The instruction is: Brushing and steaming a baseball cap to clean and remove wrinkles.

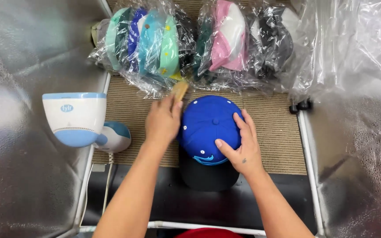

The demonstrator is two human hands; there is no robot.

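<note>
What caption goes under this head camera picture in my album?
Right hand rests on a blue cap while left hand holds a tan brush beside it.

Bright, even light from above w/ soft shadows under my hands. Glare on plastic bags (190, 39) at top and silver foil walls (362, 145) at the sides. Centre sharp; edges slightly stretched, foil a bit soft.

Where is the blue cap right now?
The blue cap sits in the middle of the head view on the striped mat, between the left hand and right hand, just in front of the bagged caps.
</note>
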